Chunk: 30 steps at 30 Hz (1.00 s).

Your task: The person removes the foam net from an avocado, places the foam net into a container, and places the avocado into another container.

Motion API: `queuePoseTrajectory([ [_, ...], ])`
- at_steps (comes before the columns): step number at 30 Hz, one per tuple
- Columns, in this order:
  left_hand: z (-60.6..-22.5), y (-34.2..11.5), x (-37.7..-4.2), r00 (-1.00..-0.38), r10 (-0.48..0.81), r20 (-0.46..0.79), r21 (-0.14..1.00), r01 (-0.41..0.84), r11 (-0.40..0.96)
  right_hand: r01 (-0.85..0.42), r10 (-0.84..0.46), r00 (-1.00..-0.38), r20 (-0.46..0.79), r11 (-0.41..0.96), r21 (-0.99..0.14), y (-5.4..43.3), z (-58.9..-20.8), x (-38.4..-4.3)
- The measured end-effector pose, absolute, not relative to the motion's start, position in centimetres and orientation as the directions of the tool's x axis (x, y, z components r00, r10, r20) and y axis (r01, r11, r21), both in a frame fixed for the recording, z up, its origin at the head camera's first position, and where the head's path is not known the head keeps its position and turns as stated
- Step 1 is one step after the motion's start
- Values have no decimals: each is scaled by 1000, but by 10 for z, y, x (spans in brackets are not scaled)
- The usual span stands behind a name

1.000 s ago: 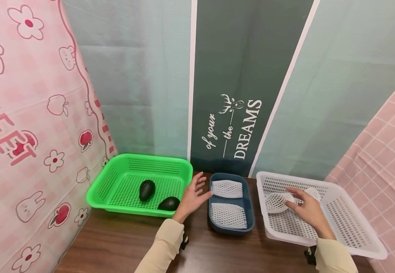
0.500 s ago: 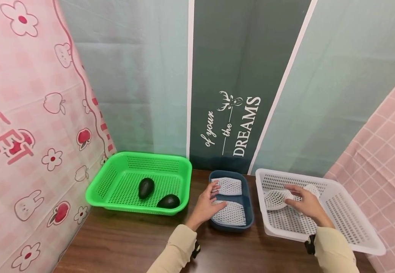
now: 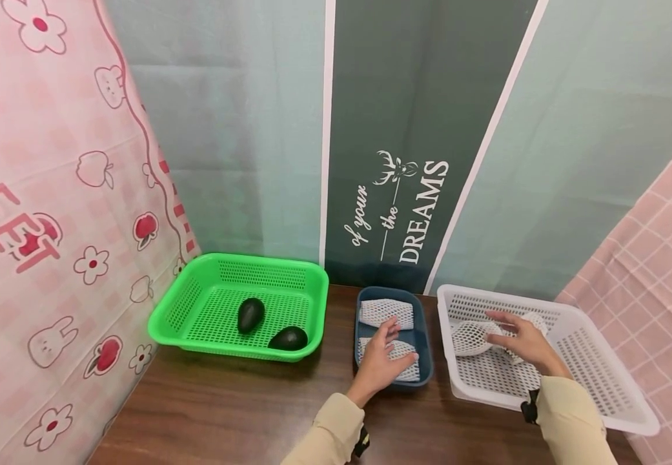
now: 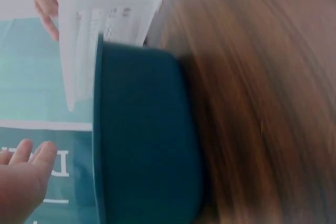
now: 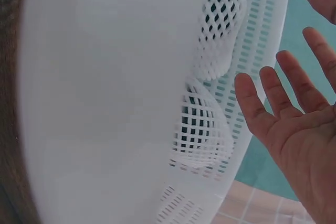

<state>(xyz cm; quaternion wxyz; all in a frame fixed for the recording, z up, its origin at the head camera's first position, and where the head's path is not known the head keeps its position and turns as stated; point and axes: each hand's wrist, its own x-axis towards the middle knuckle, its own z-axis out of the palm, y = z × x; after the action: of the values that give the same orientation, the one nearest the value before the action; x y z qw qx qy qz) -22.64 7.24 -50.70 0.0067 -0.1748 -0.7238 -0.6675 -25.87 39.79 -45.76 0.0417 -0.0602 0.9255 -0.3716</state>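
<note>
My left hand [image 3: 379,365] hovers over the near end of a dark blue tray [image 3: 421,345], fingers spread and loosely bent, holding nothing. Two flat white foam fruit nets lie in that tray, a far one [image 3: 385,312] and a near one [image 3: 403,349] partly covered by the hand. Over the white basket [image 3: 623,365], my right hand [image 3: 527,345] is held with fingers apart and nothing in its palm. Beneath it are two bulging foam nets, the left one [image 3: 468,338] and the right one [image 5: 202,129], with something dark showing through their mesh.
On the left stands a green basket [image 3: 167,332] with two dark avocados, one upright [image 3: 251,315] and one lying sideways [image 3: 288,338]. Everything rests on a brown wooden table [image 3: 219,407]. Printed curtains [image 3: 254,129] hang behind and at both sides.
My left hand has moved right and nearer, from beside the green basket to over the near net in the blue tray. The right hand stays over the white basket.
</note>
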Motion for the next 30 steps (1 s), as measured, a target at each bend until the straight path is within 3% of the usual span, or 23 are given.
queuePoseTrajectory([
  [17, -523, 119, -214, -937, 178, 302, 953, 300, -41, -120, -171, -985, -8, 724, -679, 400, -451, -277],
  [30, -523, 147, -198, -963, 187, 194, 981, 190, -41, -99, -172, -985, -34, 705, -702, 406, -452, -282],
])
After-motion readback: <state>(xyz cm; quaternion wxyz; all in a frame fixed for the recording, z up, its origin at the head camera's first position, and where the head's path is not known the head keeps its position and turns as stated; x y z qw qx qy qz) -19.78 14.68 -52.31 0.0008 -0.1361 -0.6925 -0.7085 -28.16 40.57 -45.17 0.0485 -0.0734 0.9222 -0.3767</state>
